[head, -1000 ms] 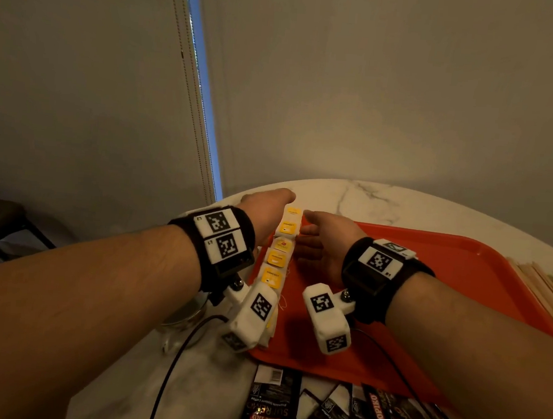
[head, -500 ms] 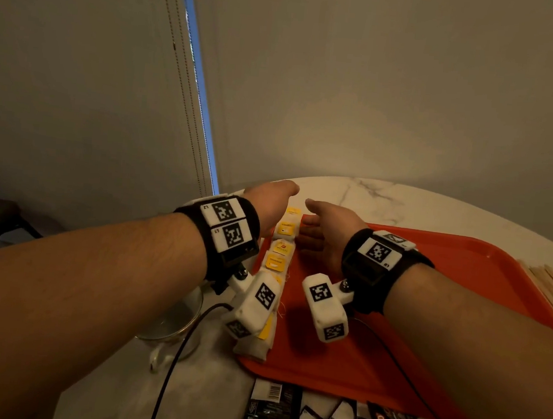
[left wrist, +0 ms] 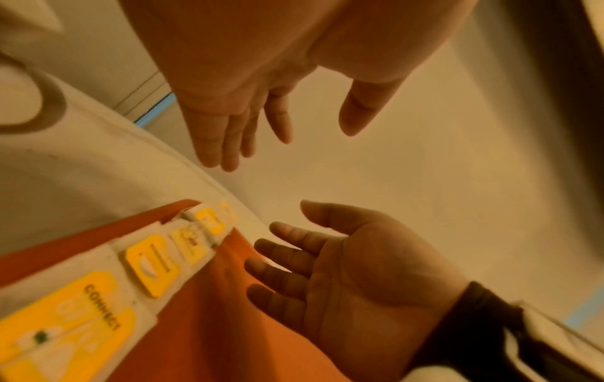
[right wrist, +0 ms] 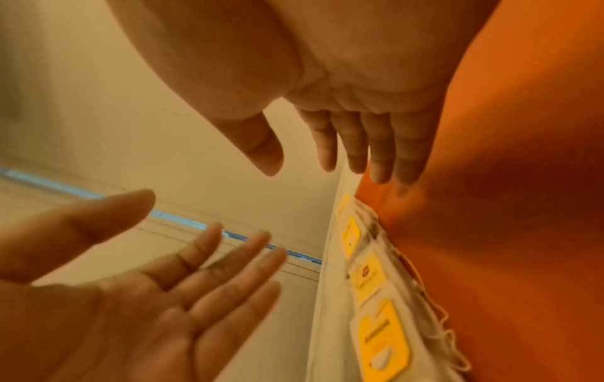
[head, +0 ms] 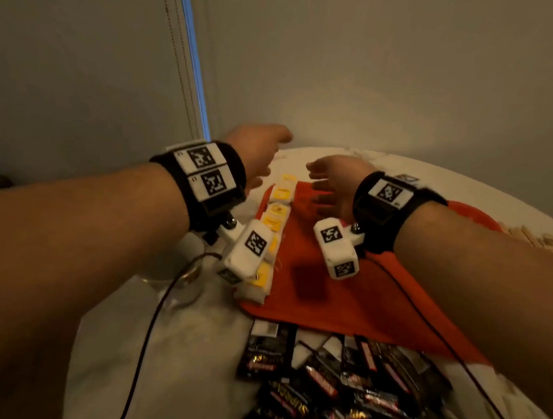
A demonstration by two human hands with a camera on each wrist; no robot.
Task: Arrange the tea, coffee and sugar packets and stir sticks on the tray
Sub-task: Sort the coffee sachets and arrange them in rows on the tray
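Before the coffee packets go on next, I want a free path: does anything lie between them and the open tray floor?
Nothing visible does. The coffee packets lie just off the tray's near edge; the tea bags line only its left edge.

The tray (head: 344, 292) at the middle of the frame looks like smooth orange plastic. Along its left edge, the tea bags (head: 275, 222) are soft white paper with glossy yellow tags. At lower right, the coffee packets (head: 335, 395) shine like dark foil, though blurred. The bench (head: 189, 352) appears to be pale veined marble.
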